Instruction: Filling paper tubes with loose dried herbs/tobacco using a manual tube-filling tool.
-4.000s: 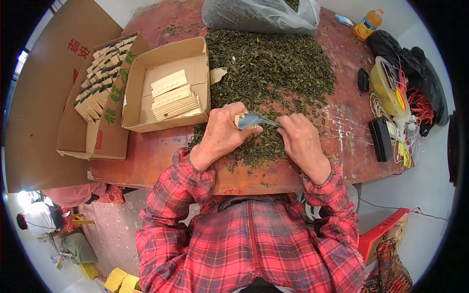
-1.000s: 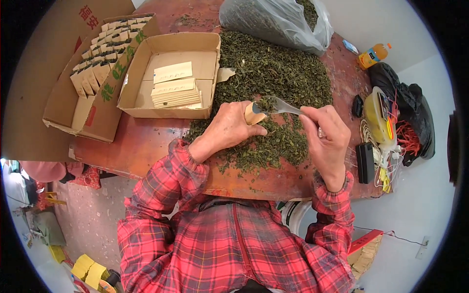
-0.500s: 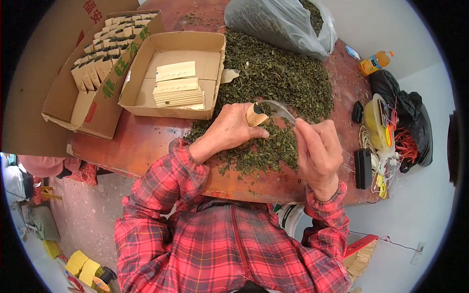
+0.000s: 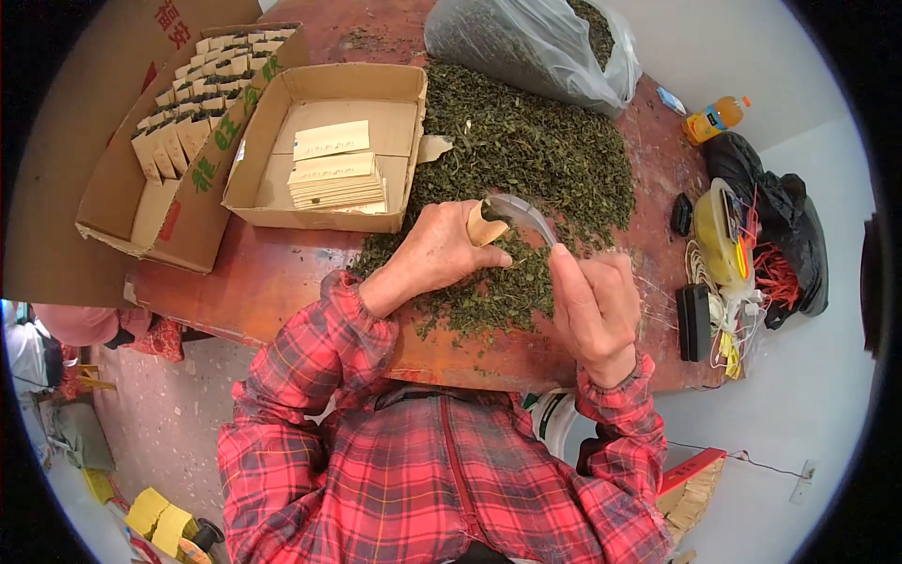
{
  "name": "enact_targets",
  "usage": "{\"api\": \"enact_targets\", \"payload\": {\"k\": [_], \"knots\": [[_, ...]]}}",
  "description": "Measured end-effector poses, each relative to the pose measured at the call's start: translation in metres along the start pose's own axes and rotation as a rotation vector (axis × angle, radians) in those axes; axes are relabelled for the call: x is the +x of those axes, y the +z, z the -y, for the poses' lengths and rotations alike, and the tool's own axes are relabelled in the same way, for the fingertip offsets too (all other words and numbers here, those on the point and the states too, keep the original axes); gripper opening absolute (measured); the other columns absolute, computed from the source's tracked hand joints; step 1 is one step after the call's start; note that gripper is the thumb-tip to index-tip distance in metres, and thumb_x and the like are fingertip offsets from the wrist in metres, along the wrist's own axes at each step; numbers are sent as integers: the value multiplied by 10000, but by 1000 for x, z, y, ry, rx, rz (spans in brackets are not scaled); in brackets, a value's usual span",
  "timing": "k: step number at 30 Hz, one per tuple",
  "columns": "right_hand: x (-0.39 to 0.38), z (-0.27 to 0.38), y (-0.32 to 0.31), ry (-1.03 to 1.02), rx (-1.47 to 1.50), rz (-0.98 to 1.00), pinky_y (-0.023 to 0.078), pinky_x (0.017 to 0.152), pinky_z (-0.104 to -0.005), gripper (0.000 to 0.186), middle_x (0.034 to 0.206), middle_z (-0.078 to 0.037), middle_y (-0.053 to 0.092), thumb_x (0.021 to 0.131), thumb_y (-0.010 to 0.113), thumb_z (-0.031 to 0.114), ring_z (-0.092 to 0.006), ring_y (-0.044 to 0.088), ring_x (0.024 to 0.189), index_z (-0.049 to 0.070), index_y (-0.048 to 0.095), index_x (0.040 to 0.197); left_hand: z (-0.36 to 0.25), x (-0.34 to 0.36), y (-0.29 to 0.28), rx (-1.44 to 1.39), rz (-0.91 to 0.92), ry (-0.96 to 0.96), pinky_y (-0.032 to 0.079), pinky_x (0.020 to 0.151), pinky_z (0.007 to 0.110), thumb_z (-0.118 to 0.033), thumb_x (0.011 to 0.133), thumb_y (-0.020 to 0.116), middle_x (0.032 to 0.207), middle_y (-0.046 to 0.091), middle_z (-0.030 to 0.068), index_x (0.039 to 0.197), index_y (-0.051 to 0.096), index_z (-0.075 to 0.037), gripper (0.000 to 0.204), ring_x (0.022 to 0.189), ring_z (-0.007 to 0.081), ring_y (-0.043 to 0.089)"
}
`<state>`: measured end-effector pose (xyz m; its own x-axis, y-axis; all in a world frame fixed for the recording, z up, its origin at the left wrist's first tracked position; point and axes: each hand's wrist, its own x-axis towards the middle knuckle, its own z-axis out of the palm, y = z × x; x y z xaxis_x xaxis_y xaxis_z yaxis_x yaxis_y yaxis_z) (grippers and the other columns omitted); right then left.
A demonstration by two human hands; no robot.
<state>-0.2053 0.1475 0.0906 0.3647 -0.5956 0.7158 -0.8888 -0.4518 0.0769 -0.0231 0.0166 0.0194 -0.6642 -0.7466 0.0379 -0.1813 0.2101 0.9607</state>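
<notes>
My left hand [image 4: 434, 249] is closed around a small tan paper packet [image 4: 481, 229], whose mouth is spread wide. In my right hand [image 4: 598, 308] is a metal spoon [image 4: 531, 214], gripped by its handle. The spoon's bowl lies at the packet's mouth, and its tip meets the rim. How much is inside the packet is hidden. Beneath and beyond both hands spreads a heap of dried dark green leaves [image 4: 545, 141], some scattered near the table's front edge.
An open cardboard box [image 4: 324, 220] holds stacked flat packets [image 4: 334, 179]. Left of it, a longer carton [image 4: 193, 246] has rows of leaf-filled packets [image 4: 202, 89]. A clear plastic bag [image 4: 512, 47] of leaves lies behind. Rightward are an orange drink bottle [image 4: 716, 120], a yellow tub [image 4: 716, 235] and a black case [image 4: 693, 322].
My right hand has shifted a little left and the spoon has tipped more over the packet's mouth. The left hand keeps its hold, the packet turned slightly.
</notes>
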Motion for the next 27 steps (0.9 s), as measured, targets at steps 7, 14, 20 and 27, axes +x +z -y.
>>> {"api": "enact_targets", "payload": {"k": [7,14,20,27], "knots": [[-5,-24,-9,150,-95,-25,500,611,-368,348,858,-100,630,819,811,-149,-253,614,728,-42,757,1145,-6,-2,-1,1,-17,-19,520,731,372,-226,785,931,789,641,76,928,647,10,396,749,145,545],[-40,-69,-34,491,-188,255,505,664,-432,67,828,-161,608,927,749,11,-351,629,743,7,727,989,-8,-4,-1,94,-15,-31,492,683,374,-232,774,956,736,582,67,894,609,6,438,705,142,495],[-60,-90,-28,578,-211,359,528,681,-477,67,826,-191,675,898,761,47,-397,680,757,-6,732,924,-12,-3,0,128,0,-17,495,673,385,-260,765,962,713,590,85,886,616,10,456,681,161,518],[-57,-99,25,618,-132,181,552,690,-451,80,859,-205,725,899,759,51,-394,708,768,-2,777,957,-10,-3,0,147,-4,-40,503,680,397,-282,759,965,717,611,102,886,621,14,472,671,187,540]]}}
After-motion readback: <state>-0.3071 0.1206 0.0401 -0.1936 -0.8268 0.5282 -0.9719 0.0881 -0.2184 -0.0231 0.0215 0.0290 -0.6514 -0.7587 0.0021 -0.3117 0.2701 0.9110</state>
